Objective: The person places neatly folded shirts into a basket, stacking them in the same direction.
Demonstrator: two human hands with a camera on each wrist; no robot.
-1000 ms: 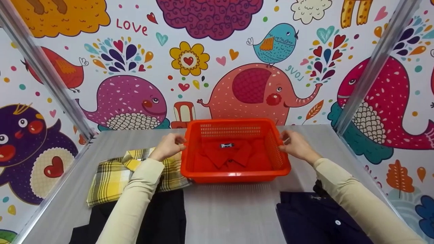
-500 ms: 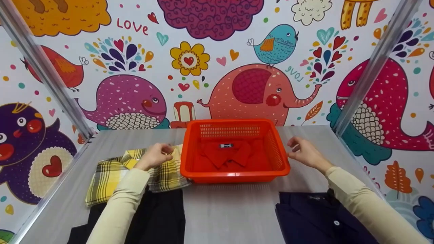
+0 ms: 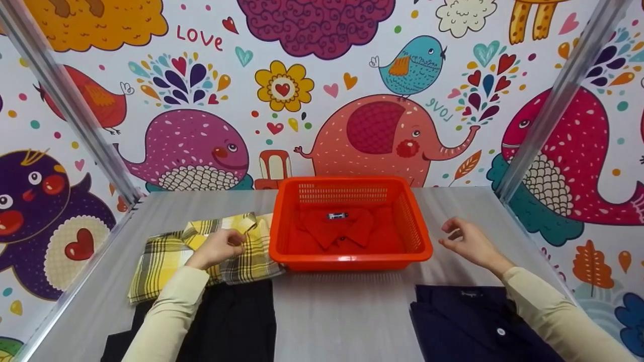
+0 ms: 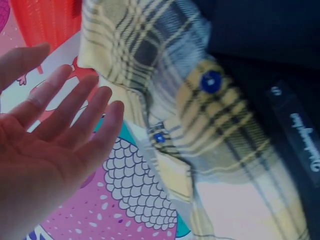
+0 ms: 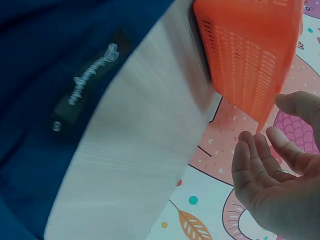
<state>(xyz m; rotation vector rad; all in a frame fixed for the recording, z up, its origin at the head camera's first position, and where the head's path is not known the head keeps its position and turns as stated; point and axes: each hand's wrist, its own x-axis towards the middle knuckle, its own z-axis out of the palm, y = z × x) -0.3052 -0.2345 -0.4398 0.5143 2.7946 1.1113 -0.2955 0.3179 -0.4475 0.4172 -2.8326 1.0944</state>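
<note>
A red-orange plastic basket [image 3: 350, 258] stands at the back middle of the table, with a folded red shirt [image 3: 322, 229] lying inside it. My left hand [image 3: 220, 246] hovers over a folded yellow plaid shirt [image 3: 161, 266] left of the basket. Its fingers [image 4: 75, 110] look relaxed in the left wrist view and hold nothing. To the right of the basket, apart from its wall, my right hand [image 3: 470, 244] is in the air. In the right wrist view its fingers [image 5: 250, 165] are loosely bent around nothing.
Folded black garments [image 3: 236, 322] lie at the front left, touching the plaid shirt. A folded navy shirt [image 3: 463, 322] with a white button lies at the front right. The grey table [image 3: 347, 317] meets a cartoon-printed wall [image 3: 226, 75], with metal posts at both sides.
Both hands have let go of the basket's sides and drawn apart, the left one back over the plaid shirt, the right one outward to the right. The basket stays in place.
</note>
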